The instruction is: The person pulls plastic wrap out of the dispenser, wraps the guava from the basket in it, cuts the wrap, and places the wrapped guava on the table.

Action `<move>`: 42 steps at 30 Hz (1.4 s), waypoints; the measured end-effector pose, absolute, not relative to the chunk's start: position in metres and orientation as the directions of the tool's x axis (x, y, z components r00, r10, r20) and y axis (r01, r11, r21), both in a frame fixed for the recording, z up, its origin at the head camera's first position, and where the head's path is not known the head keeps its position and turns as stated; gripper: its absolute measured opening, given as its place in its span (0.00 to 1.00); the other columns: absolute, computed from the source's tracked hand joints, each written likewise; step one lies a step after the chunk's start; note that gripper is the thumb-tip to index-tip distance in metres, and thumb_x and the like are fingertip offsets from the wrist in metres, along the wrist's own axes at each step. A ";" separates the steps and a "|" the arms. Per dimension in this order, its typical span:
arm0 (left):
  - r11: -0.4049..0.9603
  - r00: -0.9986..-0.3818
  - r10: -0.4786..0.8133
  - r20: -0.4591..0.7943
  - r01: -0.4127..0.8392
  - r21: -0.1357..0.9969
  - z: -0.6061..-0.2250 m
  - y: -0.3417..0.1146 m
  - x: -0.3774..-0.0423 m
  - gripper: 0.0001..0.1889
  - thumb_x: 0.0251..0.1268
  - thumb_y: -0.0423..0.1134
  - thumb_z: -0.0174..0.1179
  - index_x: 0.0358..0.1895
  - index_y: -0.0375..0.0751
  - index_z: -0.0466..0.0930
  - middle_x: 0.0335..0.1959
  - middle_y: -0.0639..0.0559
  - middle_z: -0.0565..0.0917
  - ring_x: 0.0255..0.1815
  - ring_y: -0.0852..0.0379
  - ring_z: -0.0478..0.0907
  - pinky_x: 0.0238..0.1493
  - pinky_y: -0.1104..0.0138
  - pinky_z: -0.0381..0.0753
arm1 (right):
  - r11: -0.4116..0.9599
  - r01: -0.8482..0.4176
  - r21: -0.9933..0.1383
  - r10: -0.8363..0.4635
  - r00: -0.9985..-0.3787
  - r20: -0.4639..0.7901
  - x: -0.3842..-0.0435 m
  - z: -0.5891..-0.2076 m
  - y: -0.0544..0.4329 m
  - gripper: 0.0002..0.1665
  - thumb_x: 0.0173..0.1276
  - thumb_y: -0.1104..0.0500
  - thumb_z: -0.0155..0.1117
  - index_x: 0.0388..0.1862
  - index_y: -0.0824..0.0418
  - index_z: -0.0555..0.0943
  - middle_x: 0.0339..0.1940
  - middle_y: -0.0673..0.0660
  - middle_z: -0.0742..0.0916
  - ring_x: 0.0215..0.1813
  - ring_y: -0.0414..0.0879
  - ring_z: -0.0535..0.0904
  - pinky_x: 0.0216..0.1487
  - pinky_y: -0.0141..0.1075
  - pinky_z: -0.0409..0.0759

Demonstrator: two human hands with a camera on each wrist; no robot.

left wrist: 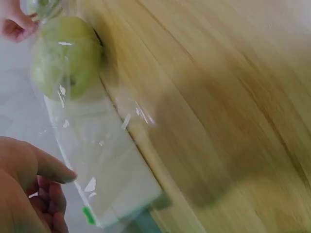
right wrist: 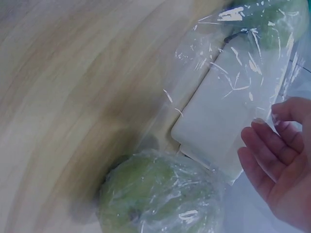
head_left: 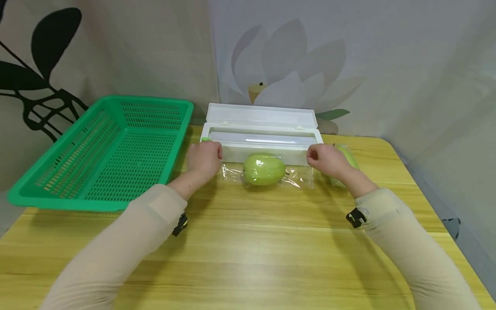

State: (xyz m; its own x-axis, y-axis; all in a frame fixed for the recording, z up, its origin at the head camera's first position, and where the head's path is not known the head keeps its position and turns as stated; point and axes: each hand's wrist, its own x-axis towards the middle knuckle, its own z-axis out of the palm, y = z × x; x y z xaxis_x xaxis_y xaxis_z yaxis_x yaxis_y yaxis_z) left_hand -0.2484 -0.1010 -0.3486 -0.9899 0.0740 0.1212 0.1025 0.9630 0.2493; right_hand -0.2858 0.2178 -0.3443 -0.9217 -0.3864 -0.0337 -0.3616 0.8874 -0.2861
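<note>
My left hand (head_left: 204,160) pinches the left side of a clear sheet of cling film (head_left: 232,173) at its upper edge. At the opposite side, my right hand (head_left: 328,159) pinches the film between thumb and fingers. The sheet spans from hand to hand and comes down over a pale green melon (head_left: 265,170) with a short dark stem. Behind the melon stands a white cling film box (head_left: 261,115), lid raised, a roll lying inside. Film glints over the melon (left wrist: 68,58) and the box front in the left wrist view.
Beyond my right hand lies a second green melon (right wrist: 160,194), wrapped in crinkled film. A large green plastic basket (head_left: 135,163) stands at the left of the wooden table (head_left: 248,258). A printed fabric wall (head_left: 387,64) rises directly behind the box.
</note>
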 end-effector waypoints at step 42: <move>0.712 -0.828 0.560 -0.003 0.480 0.513 -0.371 -0.068 -0.251 0.35 0.58 0.40 0.62 0.67 0.39 0.58 0.66 0.41 0.62 0.67 0.44 0.62 0.68 0.54 0.65 | 0.698 -0.630 -0.341 -0.665 -0.747 0.018 -0.262 -0.370 0.166 0.47 0.58 0.51 0.69 0.70 0.67 0.58 0.68 0.66 0.69 0.67 0.60 0.67 0.66 0.50 0.68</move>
State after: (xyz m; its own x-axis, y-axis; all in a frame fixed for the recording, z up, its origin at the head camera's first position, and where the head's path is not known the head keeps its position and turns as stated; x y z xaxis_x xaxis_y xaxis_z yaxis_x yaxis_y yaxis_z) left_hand -0.2507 -0.0684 -0.3713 -0.8283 0.5603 -0.0029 0.4798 0.7118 0.5130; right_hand -0.2616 0.1660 -0.3701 -0.7466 -0.6650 0.0176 -0.6299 0.6981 -0.3406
